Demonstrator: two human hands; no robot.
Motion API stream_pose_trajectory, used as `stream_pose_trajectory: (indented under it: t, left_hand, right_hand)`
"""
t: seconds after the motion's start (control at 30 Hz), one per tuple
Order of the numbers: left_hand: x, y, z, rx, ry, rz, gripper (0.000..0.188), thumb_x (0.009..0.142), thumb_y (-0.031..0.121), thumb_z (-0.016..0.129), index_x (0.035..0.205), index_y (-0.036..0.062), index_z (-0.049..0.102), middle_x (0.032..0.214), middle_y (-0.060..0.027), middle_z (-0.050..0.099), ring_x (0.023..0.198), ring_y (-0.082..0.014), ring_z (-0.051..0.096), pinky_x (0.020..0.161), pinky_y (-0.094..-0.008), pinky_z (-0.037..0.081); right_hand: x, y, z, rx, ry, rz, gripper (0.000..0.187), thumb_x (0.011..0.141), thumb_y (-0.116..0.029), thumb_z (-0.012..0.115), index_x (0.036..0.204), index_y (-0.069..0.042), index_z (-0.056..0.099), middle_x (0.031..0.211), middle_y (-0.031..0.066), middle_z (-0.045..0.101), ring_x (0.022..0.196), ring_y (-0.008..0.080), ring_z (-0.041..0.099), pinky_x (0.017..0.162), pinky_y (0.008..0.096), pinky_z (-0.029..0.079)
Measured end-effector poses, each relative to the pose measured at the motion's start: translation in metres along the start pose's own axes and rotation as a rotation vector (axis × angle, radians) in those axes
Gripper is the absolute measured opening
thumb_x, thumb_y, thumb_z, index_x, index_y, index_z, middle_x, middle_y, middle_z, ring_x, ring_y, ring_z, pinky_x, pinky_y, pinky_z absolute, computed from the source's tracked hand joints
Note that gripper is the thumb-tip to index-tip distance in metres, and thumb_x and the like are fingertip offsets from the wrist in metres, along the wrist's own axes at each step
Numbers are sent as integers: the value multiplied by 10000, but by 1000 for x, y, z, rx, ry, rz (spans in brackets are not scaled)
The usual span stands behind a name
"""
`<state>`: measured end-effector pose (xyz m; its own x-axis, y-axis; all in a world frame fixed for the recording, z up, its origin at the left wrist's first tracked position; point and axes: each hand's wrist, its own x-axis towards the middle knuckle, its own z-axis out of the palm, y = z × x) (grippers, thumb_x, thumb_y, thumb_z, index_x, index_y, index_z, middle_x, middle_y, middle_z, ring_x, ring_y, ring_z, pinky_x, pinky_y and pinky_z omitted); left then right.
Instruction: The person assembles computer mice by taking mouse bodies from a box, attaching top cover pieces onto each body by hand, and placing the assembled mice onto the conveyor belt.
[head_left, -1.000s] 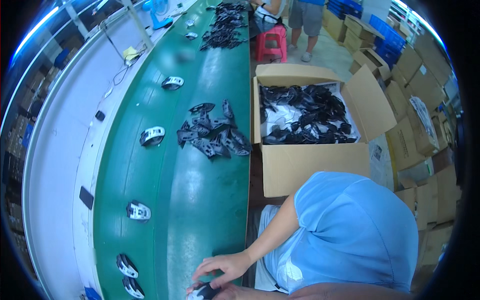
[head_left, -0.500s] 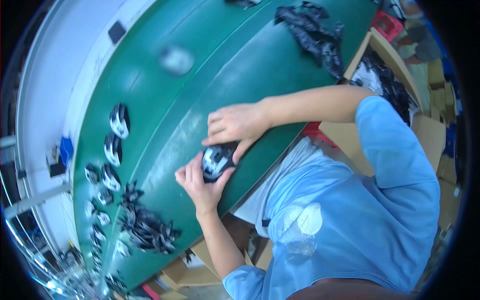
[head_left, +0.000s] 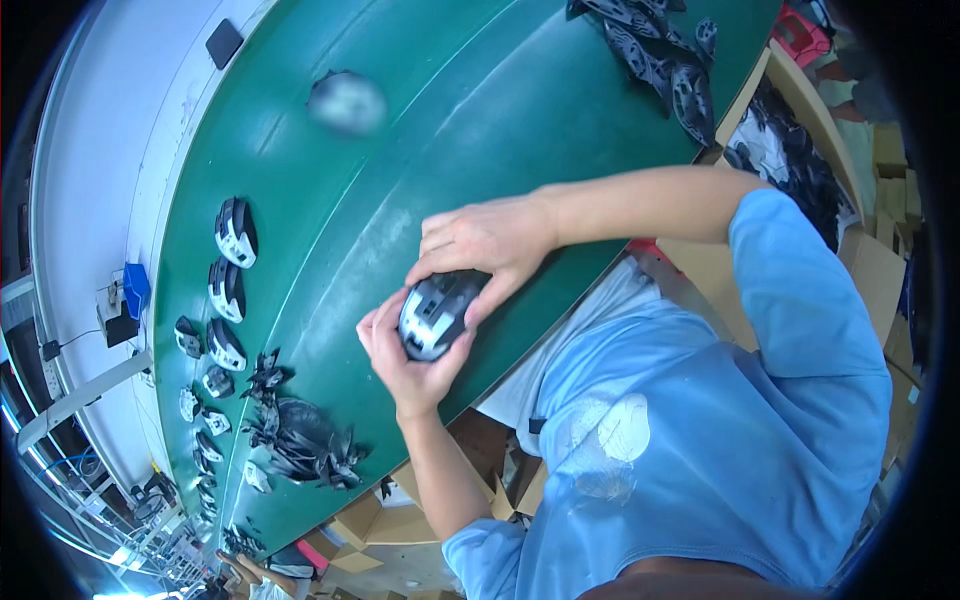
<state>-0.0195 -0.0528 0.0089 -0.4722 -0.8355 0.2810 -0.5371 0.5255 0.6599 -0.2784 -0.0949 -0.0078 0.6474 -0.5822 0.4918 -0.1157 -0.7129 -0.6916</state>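
Between my two hands is a black and silver computer mouse (head_left: 437, 314), lifted or resting close to the green tabletop (head_left: 350, 290); I cannot tell whether it touches. My left hand (head_left: 408, 352) grips its near-left end, thumb along one side and fingers round the other. From the far side my right hand (head_left: 488, 245) closes over it, with the thumb on its right flank. The fingers cover parts of the mouse's edges.
Similar black and silver mice (head_left: 236, 232) line the table's left side. A heap of black plastic parts (head_left: 300, 440) lies near left, another pile (head_left: 665, 60) far right. A blurred pale object (head_left: 347, 103) sits beyond my hands. An open carton (head_left: 850, 150) of parts stands right.
The mouse has turned slightly between my hands and shows more of its silver face. Both hands keep their hold. My view has shifted a little, and another person's arms appear at the lower left.
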Motion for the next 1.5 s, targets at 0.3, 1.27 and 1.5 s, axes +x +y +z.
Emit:
stream_pose_trajectory:
  t: [0.3,1.27,1.5]
  left_hand:
    - [-8,107,-72,-44,11,52,1061,650,598,870,1376,-80,499,1275,-245,573,1128,-358,629,957,-474,526]
    - [30,10,5,223,-149,77,666,666,279,882,1243,53,638,1308,-132,625,1152,-342,498,1032,-442,377]
    - [14,6,14,198,-55,20,665,659,325,903,1214,60,652,1284,-110,653,1136,-318,512,1017,-429,376]
  right_hand:
    - [16,-94,-4,402,435,-152,632,728,-439,886,1140,-14,663,1035,105,660,889,291,625,804,389,501]
    - [-25,-12,-19,-246,11,177,712,720,-395,866,1290,-35,638,1152,80,671,1049,290,572,912,417,478]
    - [-24,-7,-11,-245,-56,173,696,714,-406,861,1278,-63,640,1160,50,665,1036,278,574,908,411,457]
